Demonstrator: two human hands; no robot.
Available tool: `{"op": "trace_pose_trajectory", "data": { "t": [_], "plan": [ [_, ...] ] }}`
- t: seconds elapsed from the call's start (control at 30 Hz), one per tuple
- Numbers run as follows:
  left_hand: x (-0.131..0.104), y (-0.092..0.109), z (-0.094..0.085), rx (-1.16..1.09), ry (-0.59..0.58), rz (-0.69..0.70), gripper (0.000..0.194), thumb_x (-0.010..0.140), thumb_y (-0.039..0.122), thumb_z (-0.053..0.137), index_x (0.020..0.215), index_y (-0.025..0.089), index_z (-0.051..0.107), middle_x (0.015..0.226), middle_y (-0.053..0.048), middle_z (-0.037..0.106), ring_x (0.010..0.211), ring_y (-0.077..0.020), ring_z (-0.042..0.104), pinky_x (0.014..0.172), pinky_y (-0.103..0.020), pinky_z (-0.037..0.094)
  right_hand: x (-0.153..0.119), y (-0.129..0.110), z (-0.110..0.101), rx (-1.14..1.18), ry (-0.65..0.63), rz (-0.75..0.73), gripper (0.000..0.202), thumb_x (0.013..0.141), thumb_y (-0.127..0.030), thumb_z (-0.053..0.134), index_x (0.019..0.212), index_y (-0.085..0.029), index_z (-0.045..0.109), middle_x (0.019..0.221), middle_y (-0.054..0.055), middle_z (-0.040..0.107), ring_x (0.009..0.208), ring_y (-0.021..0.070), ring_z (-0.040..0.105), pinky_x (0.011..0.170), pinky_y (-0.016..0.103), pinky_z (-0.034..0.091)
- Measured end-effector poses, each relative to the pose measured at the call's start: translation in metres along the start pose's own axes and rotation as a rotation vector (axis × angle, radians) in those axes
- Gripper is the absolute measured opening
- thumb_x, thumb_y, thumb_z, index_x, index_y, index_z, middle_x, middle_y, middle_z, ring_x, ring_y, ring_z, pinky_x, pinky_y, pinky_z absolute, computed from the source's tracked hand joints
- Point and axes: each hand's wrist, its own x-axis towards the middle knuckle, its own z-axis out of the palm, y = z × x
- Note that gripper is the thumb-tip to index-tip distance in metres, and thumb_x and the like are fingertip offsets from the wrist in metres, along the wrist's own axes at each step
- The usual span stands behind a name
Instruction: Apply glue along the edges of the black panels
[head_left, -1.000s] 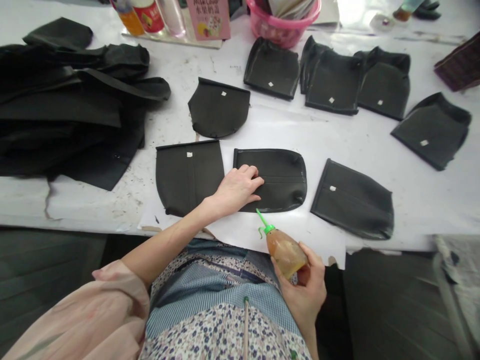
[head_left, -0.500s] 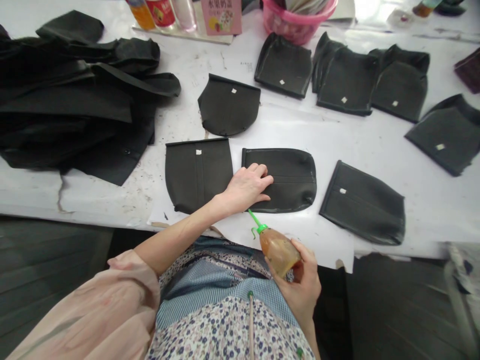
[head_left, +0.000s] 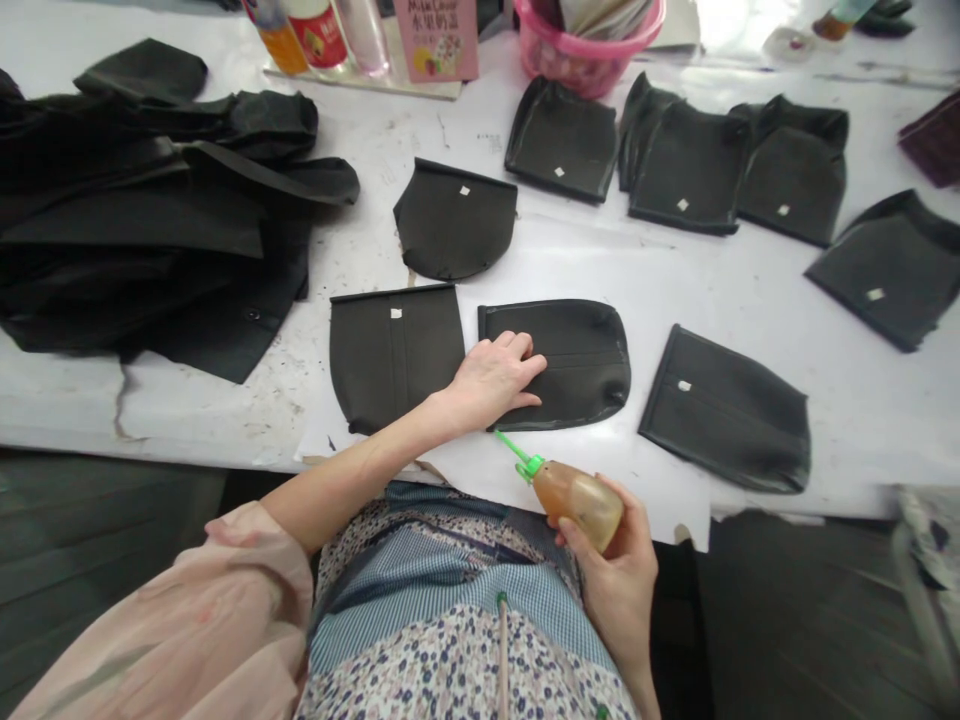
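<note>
My left hand (head_left: 499,375) presses down on a black leather-like piece (head_left: 577,350) lying flat, its fingers apart and a little bent. The piece has rounded corners at the right and a whitish line along its edge. In my right hand (head_left: 619,550) is a squeeze glue bottle (head_left: 577,497), half full of amber liquid, with a green nozzle (head_left: 514,445). The nozzle tip is at the piece's near edge, just below my left wrist; whether it touches cannot be told. Left of my hand lies another black piece (head_left: 367,350) with a white tag.
More black pieces, one (head_left: 724,410) to the right and several along the back, lie on the white table (head_left: 240,410). A heap of black material (head_left: 150,200) fills the left. Behind stand bottles, a pink carton (head_left: 437,40) and a pink basket (head_left: 585,60).
My right hand has shifted slightly right and turned the bottle flatter; the nozzle tip stays near the piece's lower left edge. My left hand keeps its place on the piece.
</note>
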Motion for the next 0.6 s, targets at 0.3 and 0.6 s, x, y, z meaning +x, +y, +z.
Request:
{"op": "trace_pose_trajectory", "data": {
  "t": [0.3, 0.6],
  "plan": [
    [0.039, 0.002, -0.005, 0.104, -0.003, -0.123, 0.040, 0.092, 0.050, 0.068, 0.114, 0.017, 0.059, 0.113, -0.013, 0.059, 0.101, -0.0272, 0.059, 0.071, -0.031, 0.047, 0.014, 0.000, -0.026, 0.443, 0.130, 0.089, 0.042, 0.085, -0.039, 0.076, 0.118, -0.018, 0.062, 0.099, 0.010, 0.073, 0.061, 0.0170, 0.066, 0.048, 0.025, 0.050],
    [0.118, 0.019, 0.005, 0.011, 0.090, -0.208, 0.046, 0.091, 0.047, 0.071, 0.119, 0.013, 0.060, 0.120, -0.017, 0.058, 0.110, -0.0308, 0.059, 0.082, -0.035, 0.051, 0.016, -0.005, -0.030, 0.611, 0.233, 0.183, 0.040, 0.086, -0.043, 0.077, 0.120, -0.024, 0.068, 0.119, 0.008, 0.073, 0.092, 0.0210, 0.072, 0.064, 0.024, 0.057]
  ]
}}
